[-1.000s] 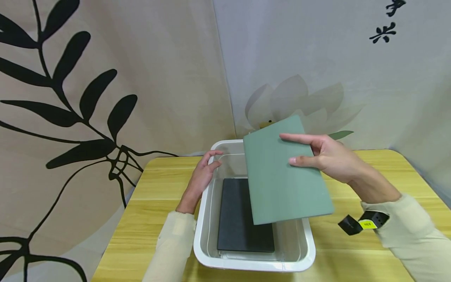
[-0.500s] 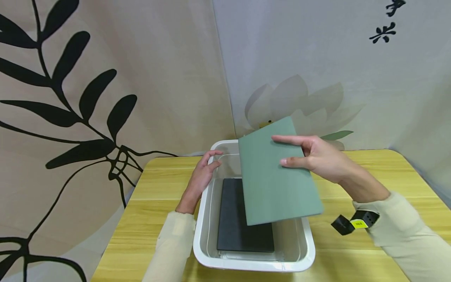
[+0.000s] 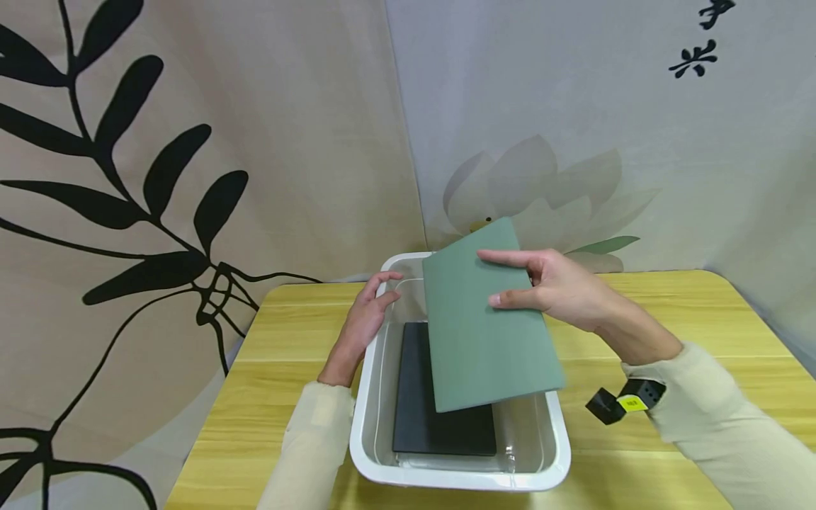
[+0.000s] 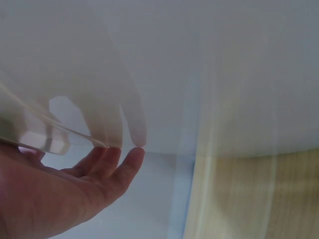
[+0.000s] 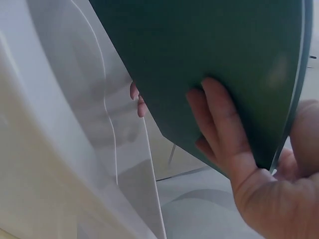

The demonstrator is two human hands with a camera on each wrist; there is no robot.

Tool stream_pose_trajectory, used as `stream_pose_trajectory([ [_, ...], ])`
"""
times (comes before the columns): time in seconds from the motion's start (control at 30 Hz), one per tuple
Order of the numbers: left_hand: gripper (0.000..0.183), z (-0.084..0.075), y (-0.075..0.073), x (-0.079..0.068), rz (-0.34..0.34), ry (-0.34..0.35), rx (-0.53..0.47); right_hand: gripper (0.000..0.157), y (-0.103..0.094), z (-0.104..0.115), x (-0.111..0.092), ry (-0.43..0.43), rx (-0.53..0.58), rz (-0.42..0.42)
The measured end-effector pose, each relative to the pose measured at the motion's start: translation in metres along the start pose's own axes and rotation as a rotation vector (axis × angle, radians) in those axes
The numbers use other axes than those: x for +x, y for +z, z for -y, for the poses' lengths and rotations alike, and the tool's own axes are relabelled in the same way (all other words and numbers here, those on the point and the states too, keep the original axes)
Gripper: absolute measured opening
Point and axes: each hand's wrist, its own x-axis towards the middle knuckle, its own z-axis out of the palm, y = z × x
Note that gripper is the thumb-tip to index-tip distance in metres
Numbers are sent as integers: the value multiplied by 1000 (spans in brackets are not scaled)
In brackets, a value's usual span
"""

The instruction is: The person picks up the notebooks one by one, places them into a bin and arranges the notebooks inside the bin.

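Note:
A pale green notebook [image 3: 487, 326] is tilted over the white plastic bin [image 3: 459, 482], pinched along its right edge by my right hand [image 3: 542, 287]. The thumb and index finger lie on its upper face; in the right wrist view the other fingers [image 5: 224, 119] support its underside. My left hand [image 3: 363, 319] grips the bin's left rim, thumb on the inner side. From the left wrist view, the fingertips [image 4: 134, 149] touch the bin's outer wall. A dark, flat, book-like thing [image 3: 440, 425] lies on the bin's floor, partly hidden by the notebook.
The bin stands on a wood-grain table [image 3: 280, 354]. Behind the table hangs a pale cloth [image 3: 319, 142] printed with dark leaves and a flower. A black device with a yellow label [image 3: 631, 402] is on the right wrist.
My right hand has carried the green notebook to the left and slightly down, farther over the bin and the dark thing. The left hand and the bin have kept their places.

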Motion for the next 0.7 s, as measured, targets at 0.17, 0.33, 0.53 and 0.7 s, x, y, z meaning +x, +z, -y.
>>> stream_pose_trajectory([
  [0.17,32,0,0,0,-1,-10,-2,73,3,0,4,16,-9,13],
  [0.33,31,0,1,1,-3,-14,-15,73,7,1,7,39,-25,3],
  [0.53,31,0,1,2,-9,-10,-14,73,13,4,11,40,-35,4],
  [0.7,30,0,1,1,-12,-13,-3,73,18,6,15,51,-8,9],
])
